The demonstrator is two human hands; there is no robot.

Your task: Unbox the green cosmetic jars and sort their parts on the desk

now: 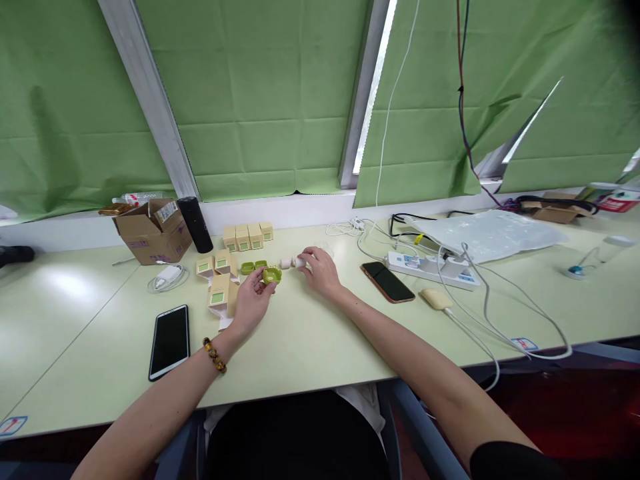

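Note:
My left hand (254,298) pinches a small olive-green open case (272,275) between thumb and fingers, its hollow side facing up. Just behind it on the table lie more green cases (253,267). My right hand (321,272) has its thumb and fingertips closed around a small white cylindrical piece (299,262). Beside that, to the left, is a pale pinkish cylinder (285,263). Small cardboard boxes with green squares, one with its flap open (220,295), stand left of my left hand.
A closed row of small boxes (243,237) stands near the wall. Left are a phone (169,341), a coiled white cable (169,278), a black cylinder (195,225) and a carton (153,233). Right are another phone (388,281), a power strip (415,264) and loose cables.

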